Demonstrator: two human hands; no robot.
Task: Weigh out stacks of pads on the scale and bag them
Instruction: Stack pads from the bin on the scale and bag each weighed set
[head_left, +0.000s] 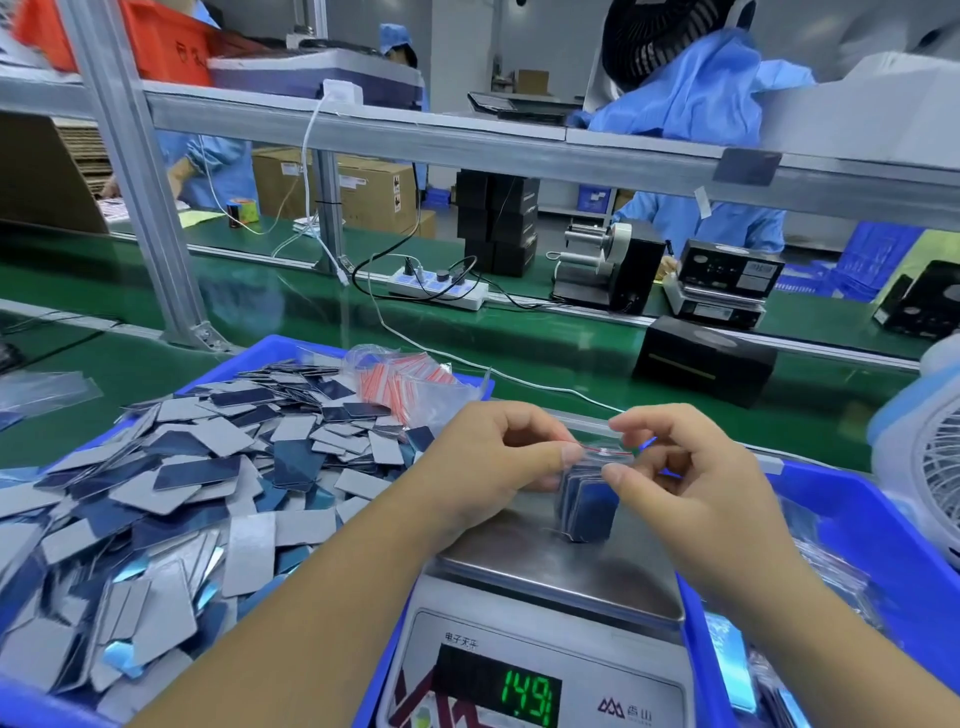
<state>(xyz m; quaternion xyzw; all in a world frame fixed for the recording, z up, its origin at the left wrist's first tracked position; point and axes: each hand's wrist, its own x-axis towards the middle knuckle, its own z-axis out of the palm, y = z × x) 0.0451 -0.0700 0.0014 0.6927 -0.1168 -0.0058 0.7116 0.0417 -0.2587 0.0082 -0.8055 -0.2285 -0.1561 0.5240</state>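
From the head camera, both hands meet above the square steel platform of the digital scale (561, 566). The left hand (493, 457) pinches the left end of the red-striped seal of a small clear plastic zip bag (592, 488) between thumb and curled fingers. The right hand (691, 467) pinches the right end of the same seal, thumb tip just below the red line and forefinger above it. So each grip is grasping the bag at its top edge.

Inside the bag, hanging directly below the two grips, stands a stack of dark blue rectangular pads (589, 506), upright on edge, its lower end touching the scale platform. The green digits of the scale display (525, 699), below the forearms, read 14.91.

To the left of the left grip, a blue plastic tray (291, 348) holds a loose heap of grey-and-blue flat pads (171, 493). Beyond the left grip, at the far corner of that tray, lies a clear packet of empty red-striped zip bags (410, 379). To the right of the right grip, a second blue plastic bin (883, 545) surrounds the scale's right side, and a white desk fan (930, 467) stands at its far edge. The green surface (545, 332) stretches beyond both grips, carrying a white power strip (439, 286).
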